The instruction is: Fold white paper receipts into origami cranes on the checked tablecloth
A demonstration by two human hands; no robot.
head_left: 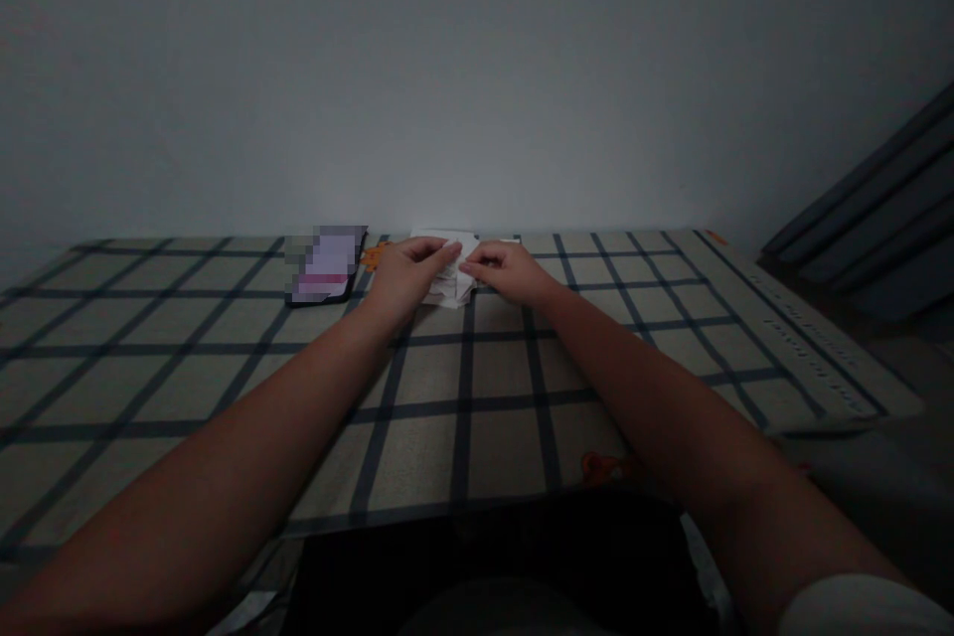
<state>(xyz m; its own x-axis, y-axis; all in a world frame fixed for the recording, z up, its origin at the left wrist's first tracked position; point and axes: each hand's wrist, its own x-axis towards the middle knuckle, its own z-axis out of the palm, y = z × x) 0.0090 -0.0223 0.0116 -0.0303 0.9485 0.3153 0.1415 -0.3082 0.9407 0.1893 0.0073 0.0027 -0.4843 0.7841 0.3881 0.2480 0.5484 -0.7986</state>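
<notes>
A small piece of folded white paper (451, 286) lies on the checked cloth (224, 358) near the far edge of the table. My left hand (406, 273) rests on its left side, fingers curled and pinching its upper edge. From the right, my right hand (505, 270) meets it, fingertips pressed together on the paper. More white paper (439, 237) shows just behind the hands. Both forearms stretch out from the bottom of the view.
A phone (326, 265) with a lit, blurred screen lies flat just left of my left hand. A plain wall (477, 70) rises right behind the table. Dark slanted panels (872, 219) stand at the right. The room is dim.
</notes>
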